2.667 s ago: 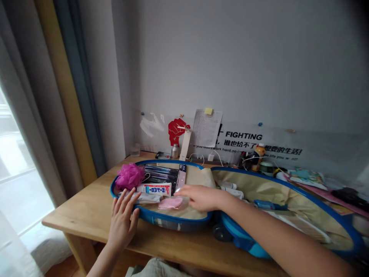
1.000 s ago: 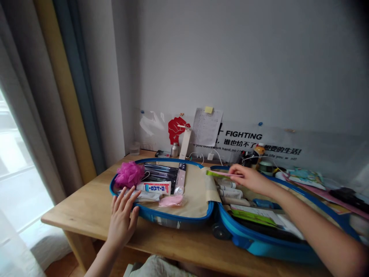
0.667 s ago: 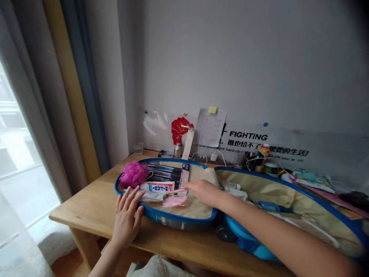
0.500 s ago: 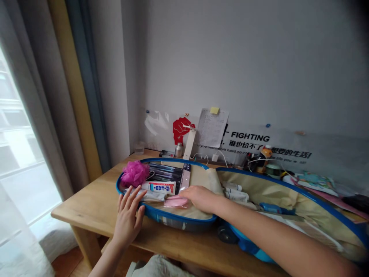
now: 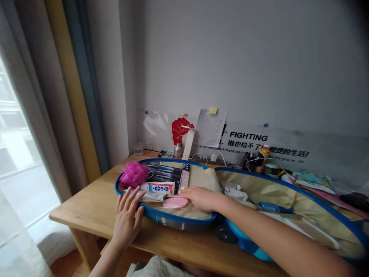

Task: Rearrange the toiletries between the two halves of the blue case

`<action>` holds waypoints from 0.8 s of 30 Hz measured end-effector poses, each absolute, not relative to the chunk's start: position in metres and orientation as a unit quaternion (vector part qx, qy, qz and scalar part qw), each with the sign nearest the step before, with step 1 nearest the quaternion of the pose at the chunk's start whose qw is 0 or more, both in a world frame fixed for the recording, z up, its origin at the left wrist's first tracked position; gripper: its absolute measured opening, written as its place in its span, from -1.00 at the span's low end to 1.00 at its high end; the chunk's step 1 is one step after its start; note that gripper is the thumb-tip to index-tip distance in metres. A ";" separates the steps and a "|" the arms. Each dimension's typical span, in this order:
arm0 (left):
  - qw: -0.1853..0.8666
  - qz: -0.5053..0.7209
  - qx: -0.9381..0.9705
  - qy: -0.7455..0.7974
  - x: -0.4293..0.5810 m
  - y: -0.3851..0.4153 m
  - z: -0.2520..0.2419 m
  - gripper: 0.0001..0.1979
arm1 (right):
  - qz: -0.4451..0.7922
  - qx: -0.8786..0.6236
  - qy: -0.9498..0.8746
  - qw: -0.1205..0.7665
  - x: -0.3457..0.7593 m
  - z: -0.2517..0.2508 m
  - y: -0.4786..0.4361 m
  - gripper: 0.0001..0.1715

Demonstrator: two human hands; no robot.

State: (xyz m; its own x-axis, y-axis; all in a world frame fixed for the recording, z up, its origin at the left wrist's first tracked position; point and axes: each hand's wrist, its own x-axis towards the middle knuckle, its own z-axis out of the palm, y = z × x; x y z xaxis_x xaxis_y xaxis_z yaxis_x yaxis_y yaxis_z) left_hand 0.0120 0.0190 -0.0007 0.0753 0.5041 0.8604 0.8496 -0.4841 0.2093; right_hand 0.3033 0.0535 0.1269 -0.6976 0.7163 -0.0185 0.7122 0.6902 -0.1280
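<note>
An open blue-rimmed suitcase (image 5: pixel 190 220) lies on the desk, its two halves side by side. My left hand (image 5: pixel 128 213) rests with fingers spread over the front left rim, touching a white tube (image 5: pixel 152 197). Inside that half are a magenta bath puff (image 5: pixel 134 174), a toothpaste tube (image 5: pixel 160 187), dark packaged items (image 5: pixel 164 173) and a narrow pale pink package (image 5: pixel 185 177). My right hand (image 5: pixel 201 198) reaches into the same half, its fingers together at a pink item in clear wrap (image 5: pixel 175 202); its fingertips are partly hidden.
The right suitcase half (image 5: pixel 328 206) holds white tubes (image 5: pixel 236 195), a blue item (image 5: pixel 272 207) and flat packages. Behind stand a small metal bottle (image 5: pixel 177 150), an orange bottle (image 5: pixel 262 158) and cables. A clear cup (image 5: pixel 138 148) is at the back left of the wooden desk (image 5: pixel 86 204).
The view has shifted slightly. The pink item lies a little flatter and shows more of its round face beside my right hand. My left hand has hardly moved.
</note>
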 end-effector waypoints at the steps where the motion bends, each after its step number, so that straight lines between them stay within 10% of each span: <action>1: 0.176 -0.484 -0.712 -0.477 0.012 0.019 -0.001 -0.59 | 0.061 -0.399 -0.915 0.021 0.308 0.134 0.054 -0.40; 11: 0.167 -0.486 -0.710 -0.482 0.011 0.019 -0.001 -0.59 | 0.085 -0.584 -0.807 0.034 0.401 0.216 0.010 -0.60; 24: 0.156 -0.489 -0.711 -0.481 0.011 0.018 0.001 -0.57 | 0.094 -0.707 -0.698 -0.054 0.465 0.166 -0.043 -0.74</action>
State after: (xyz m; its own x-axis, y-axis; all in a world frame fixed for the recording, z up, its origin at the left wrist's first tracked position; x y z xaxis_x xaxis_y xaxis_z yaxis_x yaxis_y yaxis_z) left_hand 0.0114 0.0175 0.0008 0.0585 0.5316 0.8450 0.8362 -0.4884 0.2493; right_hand 0.4646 -0.0426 0.1662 0.0069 0.9780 -0.2086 0.9984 -0.0185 -0.0539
